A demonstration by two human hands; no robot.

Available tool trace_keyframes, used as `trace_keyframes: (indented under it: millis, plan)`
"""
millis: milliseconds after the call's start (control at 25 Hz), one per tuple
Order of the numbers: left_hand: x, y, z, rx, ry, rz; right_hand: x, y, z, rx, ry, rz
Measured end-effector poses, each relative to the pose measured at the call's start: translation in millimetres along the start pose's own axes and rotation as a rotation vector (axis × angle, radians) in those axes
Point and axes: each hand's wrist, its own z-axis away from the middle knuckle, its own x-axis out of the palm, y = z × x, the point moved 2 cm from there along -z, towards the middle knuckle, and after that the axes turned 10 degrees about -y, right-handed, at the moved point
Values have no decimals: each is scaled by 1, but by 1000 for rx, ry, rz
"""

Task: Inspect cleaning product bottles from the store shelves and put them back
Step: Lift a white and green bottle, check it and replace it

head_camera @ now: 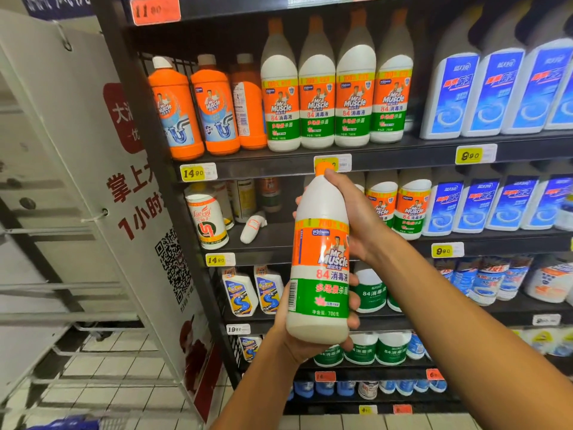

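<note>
Cupping bottle (321, 268) base left hand (297, 339), right hand (356, 218) upper.

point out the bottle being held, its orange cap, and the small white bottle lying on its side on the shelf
held bottle (322, 274), head view, on its front label
orange cap (322, 167), head view, on the cap's side
tipped white bottle (251, 227), head view, mid-body, lying on the second shelf

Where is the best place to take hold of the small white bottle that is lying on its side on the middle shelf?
Probably the small white bottle is best gripped across its body from the front: it lies tipped with open shelf around it, the yellow-capped canister apart on its left.
</note>
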Motion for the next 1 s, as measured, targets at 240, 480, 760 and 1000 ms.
trace_keyframes:
  millis: [240,480,760,1000]
  plan:
    - [-9,22,6,-6,283,-228,8,-3,-5,-91,107,116]
    - [-13,67,32,129,511,-854,21,12,-18,-333,225,676]
    - [-32,69,54,131,557,-888,21,52,-40,-201,234,661]
    - [-49,74,54,131,587,-823,8,62,-47,-18,208,484]
